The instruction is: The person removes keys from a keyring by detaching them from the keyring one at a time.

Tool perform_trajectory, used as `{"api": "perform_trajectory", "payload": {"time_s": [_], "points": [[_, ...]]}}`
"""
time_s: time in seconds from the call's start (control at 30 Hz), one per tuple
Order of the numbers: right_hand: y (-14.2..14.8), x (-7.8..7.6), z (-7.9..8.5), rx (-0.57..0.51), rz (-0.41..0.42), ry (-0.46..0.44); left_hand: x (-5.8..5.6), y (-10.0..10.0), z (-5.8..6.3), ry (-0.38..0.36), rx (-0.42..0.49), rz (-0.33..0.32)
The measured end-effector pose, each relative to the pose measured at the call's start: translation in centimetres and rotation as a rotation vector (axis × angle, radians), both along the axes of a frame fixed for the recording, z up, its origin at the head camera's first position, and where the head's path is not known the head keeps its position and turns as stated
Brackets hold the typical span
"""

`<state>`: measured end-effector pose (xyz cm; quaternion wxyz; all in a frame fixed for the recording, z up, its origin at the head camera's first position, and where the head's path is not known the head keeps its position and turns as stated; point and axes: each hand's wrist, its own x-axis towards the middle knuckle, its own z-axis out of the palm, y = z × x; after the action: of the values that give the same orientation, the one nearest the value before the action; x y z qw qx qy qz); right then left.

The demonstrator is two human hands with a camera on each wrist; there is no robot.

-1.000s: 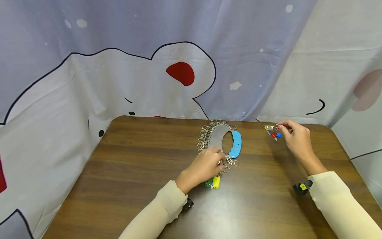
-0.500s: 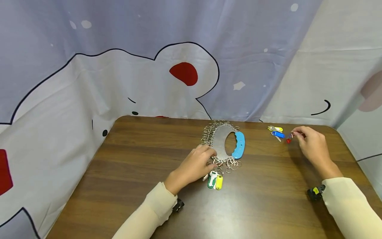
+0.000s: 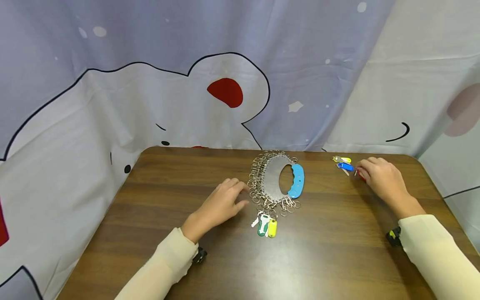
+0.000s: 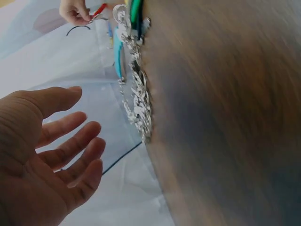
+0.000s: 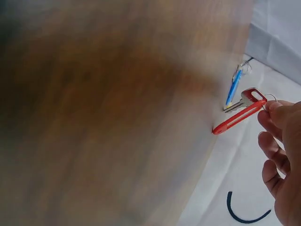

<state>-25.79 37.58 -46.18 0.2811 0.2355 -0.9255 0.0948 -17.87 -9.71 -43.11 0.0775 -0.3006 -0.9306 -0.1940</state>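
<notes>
A metal key holder (image 3: 271, 178) with a blue grip (image 3: 296, 180) and several wire rings (image 4: 139, 104) lies in the middle of the brown table (image 3: 180, 183). Keys with a green tag (image 3: 262, 227) and a yellow tag (image 3: 272, 228) hang from its near rings. My left hand (image 3: 225, 200) lies open just left of the rings, touching nothing; its palm (image 4: 47, 160) shows spread fingers. My right hand (image 3: 365, 171) pinches the ring of a red-tagged key (image 5: 237, 117) at the far right, low over the table.
A blue-tagged key (image 3: 345, 167) and a yellow-tagged key (image 3: 343, 159) lie loose beside the right hand. A printed cloth backdrop (image 3: 225, 83) rises behind the table's far and side edges. Bare wood stretches across the near part of the table.
The left hand let go of the rings and drew back to the left, opening. The right hand lifted the red-tagged key away from the blue and yellow ones and lowered it.
</notes>
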Motion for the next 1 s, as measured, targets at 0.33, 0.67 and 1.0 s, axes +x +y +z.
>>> {"api": "perform_trajectory", "payload": {"time_s": [0.33, 0.67, 1.0], "points": [[-1.5, -1.5, -0.1, 0.157, 0.022, -0.133, 0.0, -1.3, -0.1, 0.006, -0.04, -0.038], [-2.5, -1.8, -0.6, 0.148, 0.041, -0.211, 0.3, -1.6, -1.1, 0.002, -0.003, -0.095], [-3.7, -1.8, -0.3, 0.091, 0.002, -0.204, 0.1, -1.2, -2.1, -0.027, 0.04, -0.099]]}}
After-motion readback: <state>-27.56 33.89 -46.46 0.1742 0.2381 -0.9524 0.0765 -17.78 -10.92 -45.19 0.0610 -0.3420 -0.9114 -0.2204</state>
